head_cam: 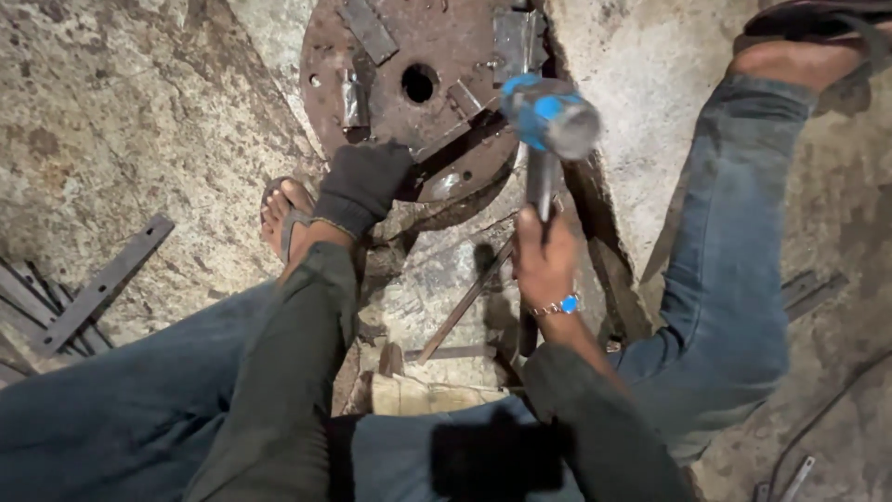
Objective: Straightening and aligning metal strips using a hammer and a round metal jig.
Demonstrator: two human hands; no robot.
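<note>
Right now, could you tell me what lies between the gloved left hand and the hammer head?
In the head view, a dark flat metal bar on the rusty round plate spans from left hand toward hammer head.

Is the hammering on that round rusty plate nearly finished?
Done: a dark metal strip already lies across the rusty round plate. In hand: the gloved left hand steadies it while the right hand holds the blue-headed hammer raised. Left: more flat strips lie unused on the floor.

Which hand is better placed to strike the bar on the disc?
Right, probably. The right hand grips the hammer, its head raised over the bar on the rusty disc. The gloved left hand rests at the disc's edge, by the bar's lower end.
</note>
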